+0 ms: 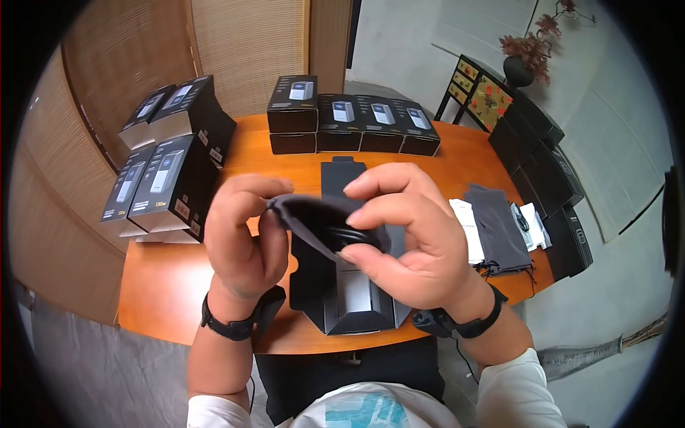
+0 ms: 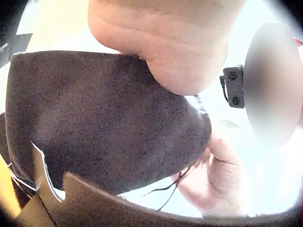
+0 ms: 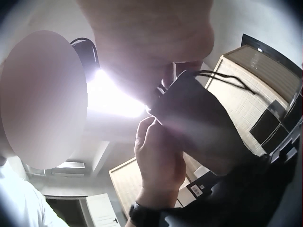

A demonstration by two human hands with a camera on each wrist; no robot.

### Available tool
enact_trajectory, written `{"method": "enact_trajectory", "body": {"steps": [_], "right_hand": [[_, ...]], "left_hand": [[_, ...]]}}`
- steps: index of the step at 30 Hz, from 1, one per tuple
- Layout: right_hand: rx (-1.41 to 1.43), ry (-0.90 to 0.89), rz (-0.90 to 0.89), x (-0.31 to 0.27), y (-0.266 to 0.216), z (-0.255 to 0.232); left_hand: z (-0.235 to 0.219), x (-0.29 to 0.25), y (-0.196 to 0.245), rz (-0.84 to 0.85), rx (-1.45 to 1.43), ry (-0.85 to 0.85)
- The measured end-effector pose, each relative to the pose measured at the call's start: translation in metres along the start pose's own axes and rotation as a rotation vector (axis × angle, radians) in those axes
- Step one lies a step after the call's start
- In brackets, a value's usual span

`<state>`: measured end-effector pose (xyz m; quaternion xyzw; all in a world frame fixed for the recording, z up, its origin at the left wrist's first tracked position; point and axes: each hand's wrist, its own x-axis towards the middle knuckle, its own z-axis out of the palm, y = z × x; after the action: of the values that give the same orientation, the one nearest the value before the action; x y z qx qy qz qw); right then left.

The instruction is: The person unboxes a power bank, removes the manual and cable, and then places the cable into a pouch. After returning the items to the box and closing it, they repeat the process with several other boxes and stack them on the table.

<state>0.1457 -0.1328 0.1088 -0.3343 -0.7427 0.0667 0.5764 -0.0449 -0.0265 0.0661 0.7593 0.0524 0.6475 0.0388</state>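
Both hands hold a dark grey drawstring pouch up over the table, its mouth spread toward the head camera. My left hand pinches the rim on the left. On the right side, my right hand grips the rim between thumb and fingers. Glossy black curved loops, like a coiled cable, show inside the mouth. The pouch body hangs wide in the left wrist view, and a thin black drawstring sticks out in the right wrist view. Below stands an opened black box with a light grey object inside.
Black printed boxes are stacked at the left, with more boxes along the back edge. At the right lie flat grey pouches, white papers and a coiled black cable, beside more dark boxes.
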Motion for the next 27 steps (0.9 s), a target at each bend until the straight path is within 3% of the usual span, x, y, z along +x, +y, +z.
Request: {"method": "enact_trajectory", "body": {"steps": [4, 9, 11, 14, 16, 20, 21, 24, 27], "right_hand": [[-0.148, -0.125, -0.061, 0.007, -0.002, 0.0], [0.008, -0.237, -0.026, 0.004, 0.005, 0.008], [0.032, -0.245, 0.012, 0.006, -0.002, 0.014], [0.027, -0.205, -0.049, 0.002, 0.0, 0.028], [-0.009, -0.18, -0.115, 0.001, 0.001, 0.033], [-0.359, -0.299, -0.136, 0.008, 0.0, 0.031], [-0.4, -0.254, -0.159, 0.01, -0.001, 0.035], [-0.503, -0.282, -0.216, 0.016, 0.007, 0.039], [-0.367, -0.115, -0.189, 0.04, 0.011, 0.035]], "left_hand": [[-0.017, 0.007, 0.004, -0.004, 0.082, 0.039], [-0.031, 0.006, -0.002, -0.042, 0.114, 0.133], [-0.03, 0.012, -0.002, 0.032, 0.174, 0.172], [-0.033, 0.007, -0.007, 0.015, 0.217, 0.188], [-0.028, 0.004, -0.009, -0.065, 0.179, 0.232], [-0.028, -0.007, -0.017, -0.265, 0.172, 0.254], [-0.03, -0.004, -0.011, -0.266, 0.23, 0.182], [-0.024, -0.005, -0.021, -0.242, 0.155, 0.277], [-0.024, -0.002, -0.022, -0.267, 0.2, 0.303]]}}
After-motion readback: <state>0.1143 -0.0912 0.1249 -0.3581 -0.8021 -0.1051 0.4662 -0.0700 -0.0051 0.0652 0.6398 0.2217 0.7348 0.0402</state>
